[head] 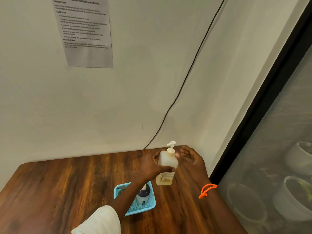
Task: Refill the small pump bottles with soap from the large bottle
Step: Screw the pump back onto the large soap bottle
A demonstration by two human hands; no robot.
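A large translucent bottle [166,174] with yellowish soap low inside and a white pump head stands on the wooden table [67,186] near the back right corner. My left hand [152,163] grips its upper body from the left. My right hand [190,157] hovers just right of the pump neck, fingers apart, one fingertip close to or touching the bottle. A small dark pump bottle [143,194] with a white top stands in a light blue basket [135,211], partly hidden under my left forearm.
The table meets a pale wall at the back, where a black cable [185,76] runs down to the tabletop. A printed sheet [84,31] hangs on the wall. A dark-framed glass panel [270,149] borders the table on the right.
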